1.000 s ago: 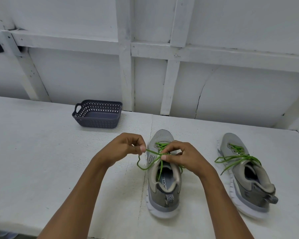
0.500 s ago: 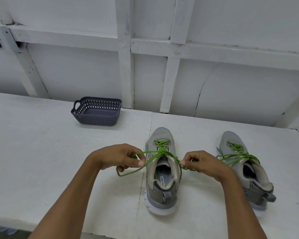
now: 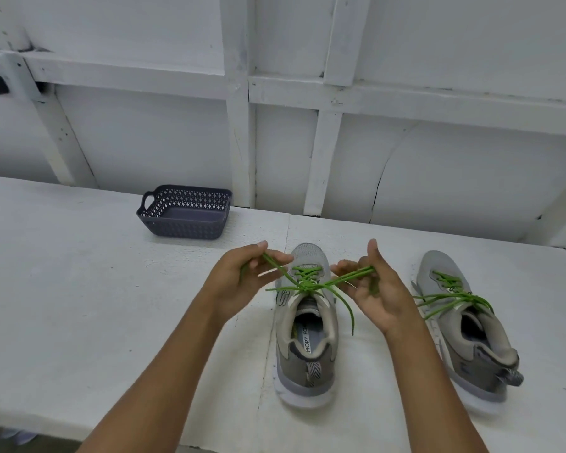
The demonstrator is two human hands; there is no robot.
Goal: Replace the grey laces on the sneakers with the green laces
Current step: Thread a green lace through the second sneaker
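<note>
Left hand (image 3: pixel 242 282) and right hand (image 3: pixel 378 291) each pinch a loop of green lace (image 3: pixel 307 284), now lifted higher, strands crossing above the sneaker (image 3: pixel 304 344) between them. Bow's forming, job looks nearly finished.

the only print i can read is "mory fo", on a white strip (image 3: pixel 306 339) on the insole (image 3: pixel 319 335) of the left grey sneaker (image 3: pixel 294 364), which stands toward the near edge of the table (image 3: pixel 79 289); a dark mark on its side is too small to read
</note>
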